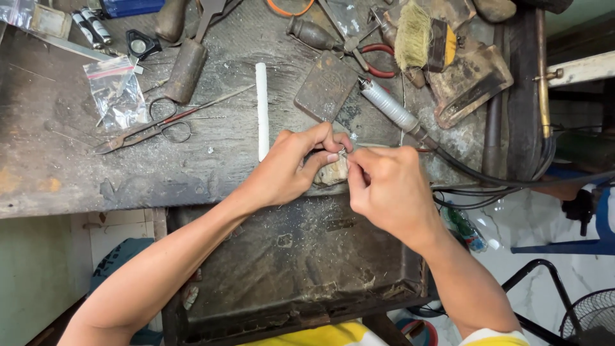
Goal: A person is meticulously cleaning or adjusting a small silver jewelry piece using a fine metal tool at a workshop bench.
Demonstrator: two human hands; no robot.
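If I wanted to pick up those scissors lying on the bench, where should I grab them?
Probably by the two ring handles of the scissors, coming from above on the right-hand end. The blades taper to a point at the left, and the loops lie flat and free of other tools.

A worn, scarred grey workbench [57, 160] fills the upper view, its surface scratched and stained with rust patches. Below it hangs a dark, battered metal tray [288, 269], dusted with filings. At left, a pale green wall [32, 275]. Lower right, a white marbled tile floor [532, 218] shows, with a blue stool frame [576, 247] and a fan's wire cage [592, 314]. Even daylight falls throughout.
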